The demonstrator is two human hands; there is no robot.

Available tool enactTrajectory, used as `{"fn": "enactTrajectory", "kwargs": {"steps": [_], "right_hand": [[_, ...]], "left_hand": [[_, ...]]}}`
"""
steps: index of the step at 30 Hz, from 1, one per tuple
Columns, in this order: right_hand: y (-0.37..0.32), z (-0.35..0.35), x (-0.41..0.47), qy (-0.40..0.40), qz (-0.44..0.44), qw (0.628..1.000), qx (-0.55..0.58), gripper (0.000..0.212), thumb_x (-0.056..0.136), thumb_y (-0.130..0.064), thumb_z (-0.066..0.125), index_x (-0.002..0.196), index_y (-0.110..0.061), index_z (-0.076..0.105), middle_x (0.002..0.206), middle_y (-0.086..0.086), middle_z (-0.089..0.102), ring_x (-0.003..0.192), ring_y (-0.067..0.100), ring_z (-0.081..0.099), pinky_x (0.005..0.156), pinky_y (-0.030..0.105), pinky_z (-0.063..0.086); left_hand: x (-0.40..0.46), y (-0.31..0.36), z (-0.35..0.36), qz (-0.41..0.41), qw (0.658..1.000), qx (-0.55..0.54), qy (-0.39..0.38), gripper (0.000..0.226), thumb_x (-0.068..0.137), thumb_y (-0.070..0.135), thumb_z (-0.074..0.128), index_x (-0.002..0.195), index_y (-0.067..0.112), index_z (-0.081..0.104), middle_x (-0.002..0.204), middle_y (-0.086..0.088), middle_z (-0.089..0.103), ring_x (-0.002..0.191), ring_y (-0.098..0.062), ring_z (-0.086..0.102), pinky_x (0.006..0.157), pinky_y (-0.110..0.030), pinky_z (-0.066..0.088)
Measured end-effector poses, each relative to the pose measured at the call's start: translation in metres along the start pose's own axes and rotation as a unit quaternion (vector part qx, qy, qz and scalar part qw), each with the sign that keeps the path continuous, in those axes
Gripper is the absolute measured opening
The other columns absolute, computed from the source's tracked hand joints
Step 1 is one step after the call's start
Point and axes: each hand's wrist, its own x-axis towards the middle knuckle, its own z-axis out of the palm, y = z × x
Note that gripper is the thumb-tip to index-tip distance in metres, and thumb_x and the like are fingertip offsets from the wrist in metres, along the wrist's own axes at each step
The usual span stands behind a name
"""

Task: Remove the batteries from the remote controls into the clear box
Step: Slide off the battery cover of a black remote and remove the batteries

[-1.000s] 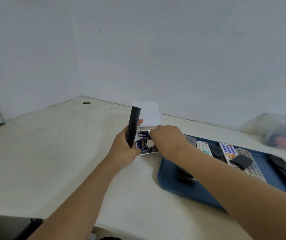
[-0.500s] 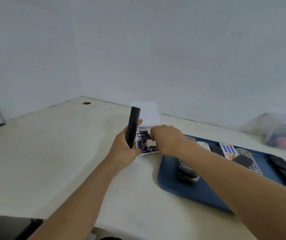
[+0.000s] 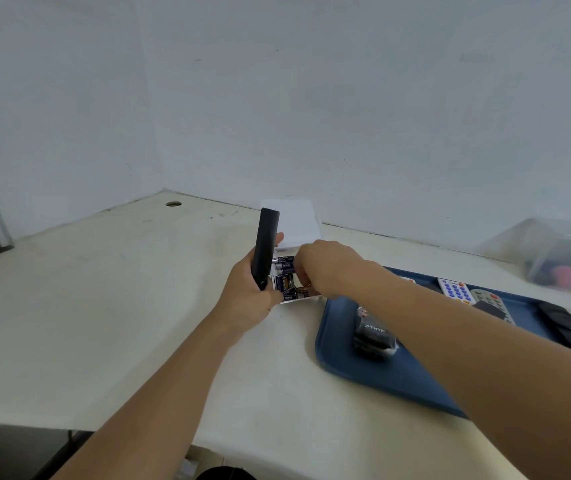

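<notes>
My left hand point(image 3: 247, 301) grips a slim black remote point(image 3: 266, 249) and holds it upright just left of the clear box point(image 3: 312, 298). Several dark blue batteries point(image 3: 284, 269) lie in the box, whose white lid point(image 3: 294, 220) stands open behind it. My right hand point(image 3: 329, 268) hangs over the box with its fingers curled downward. They pinch a battery point(image 3: 302, 291) with a gold end at the box's front. The hand hides the right part of the box.
A blue tray point(image 3: 342, 375) to the right holds a dark remote point(image 3: 374, 336), a white remote point(image 3: 454, 291), a grey remote point(image 3: 493, 301) and a black one point(image 3: 568, 327). A clear tub point(image 3: 554, 254) stands at the back right. The table's front edge is near.
My right hand has shifted slightly left and down into the box. My left hand and the black remote have stayed in place.
</notes>
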Motion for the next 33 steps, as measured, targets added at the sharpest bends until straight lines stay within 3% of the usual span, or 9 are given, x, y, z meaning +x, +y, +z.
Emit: {"fn": "enactTrajectory", "kwargs": {"steps": [2, 5, 10, 13, 16, 22, 28, 31, 33], "right_hand": [[0.009, 0.001, -0.002, 0.036, -0.016, 0.998, 0.040, 0.025, 0.083, -0.003, 0.069, 0.104, -0.018, 0.070, 0.096, 0.002, 0.066, 0.083, 0.024, 0.062, 0.065, 0.030, 0.048], [0.017, 0.001, -0.003, 0.071, -0.054, 0.988, 0.125, 0.023, 0.088, -0.013, 0.071, 0.109, -0.022, 0.072, 0.100, -0.001, 0.071, 0.091, 0.020, 0.063, 0.082, 0.033, 0.051], [0.008, 0.007, 0.004, 0.039, -0.072, 0.987, 0.139, 0.027, 0.096, -0.011, 0.058, 0.121, -0.015, 0.069, 0.110, 0.006, 0.068, 0.099, 0.026, 0.063, 0.081, 0.032, 0.048], [0.005, 0.007, 0.005, 0.045, -0.078, 0.986, 0.140, 0.029, 0.098, -0.010, 0.054, 0.123, -0.015, 0.068, 0.114, 0.006, 0.067, 0.101, 0.027, 0.061, 0.082, 0.032, 0.047], [0.002, 0.010, 0.002, 0.059, -0.090, 0.981, 0.160, 0.024, 0.098, -0.008, 0.049, 0.111, -0.012, 0.069, 0.107, 0.008, 0.069, 0.094, 0.029, 0.061, 0.082, 0.039, 0.051], [0.000, 0.017, 0.004, 0.048, -0.073, 0.990, 0.107, 0.023, 0.094, -0.005, 0.048, 0.100, -0.012, 0.069, 0.093, 0.009, 0.069, 0.081, 0.028, 0.062, 0.075, 0.044, 0.055], [0.001, 0.018, 0.002, 0.062, -0.078, 0.989, 0.111, 0.022, 0.092, -0.009, 0.049, 0.092, -0.015, 0.070, 0.088, 0.006, 0.069, 0.079, 0.027, 0.062, 0.074, 0.044, 0.055], [0.001, 0.021, -0.001, 0.074, -0.083, 0.989, 0.096, 0.021, 0.093, -0.013, 0.051, 0.096, -0.017, 0.071, 0.091, 0.005, 0.069, 0.083, 0.027, 0.062, 0.074, 0.042, 0.055], [0.001, 0.022, -0.003, 0.086, -0.087, 0.989, 0.086, 0.019, 0.093, -0.016, 0.054, 0.099, -0.020, 0.071, 0.091, 0.004, 0.069, 0.083, 0.026, 0.061, 0.071, 0.038, 0.053]], "left_hand": [[0.001, -0.002, 0.000, -0.002, 1.000, 0.008, 0.006, 0.091, 0.076, -0.031, 0.050, 0.137, 0.037, 0.051, 0.093, -0.002, 0.064, 0.070, -0.023, 0.040, 0.064, -0.027, 0.042], [0.002, -0.004, 0.000, -0.001, 1.000, 0.017, 0.014, 0.091, 0.075, -0.030, 0.052, 0.137, 0.037, 0.051, 0.078, 0.014, 0.056, 0.060, -0.012, 0.039, 0.057, -0.019, 0.040], [0.003, -0.007, -0.002, -0.009, 0.999, 0.027, 0.016, 0.092, 0.075, -0.028, 0.053, 0.138, 0.039, 0.051, 0.057, 0.016, 0.045, 0.055, -0.012, 0.033, 0.052, -0.018, 0.035], [0.004, -0.007, -0.002, -0.019, 1.000, 0.022, 0.013, 0.091, 0.076, -0.027, 0.055, 0.138, 0.040, 0.051, 0.060, 0.006, 0.038, 0.060, -0.017, 0.032, 0.057, -0.025, 0.033], [0.005, -0.008, -0.002, -0.019, 0.999, 0.030, 0.016, 0.091, 0.076, -0.026, 0.054, 0.142, 0.035, 0.052, 0.058, 0.018, 0.045, 0.056, -0.013, 0.033, 0.053, -0.020, 0.035], [0.005, -0.007, -0.001, -0.018, 0.999, 0.026, 0.015, 0.088, 0.076, -0.027, 0.054, 0.144, 0.029, 0.051, 0.057, 0.020, 0.049, 0.053, -0.008, 0.036, 0.053, -0.014, 0.037], [0.004, -0.005, -0.002, -0.014, 0.999, 0.028, 0.009, 0.090, 0.075, -0.027, 0.054, 0.145, 0.031, 0.050, 0.066, 0.003, 0.044, 0.055, -0.010, 0.034, 0.053, -0.016, 0.036], [0.004, -0.005, -0.002, -0.012, 0.999, 0.030, 0.008, 0.091, 0.075, -0.027, 0.055, 0.144, 0.032, 0.051, 0.063, 0.011, 0.047, 0.055, -0.011, 0.035, 0.054, -0.017, 0.037], [0.004, -0.004, -0.001, -0.007, 1.000, 0.025, 0.010, 0.090, 0.076, -0.027, 0.058, 0.145, 0.030, 0.051, 0.077, 0.006, 0.056, 0.060, -0.013, 0.038, 0.059, -0.018, 0.040]]}}
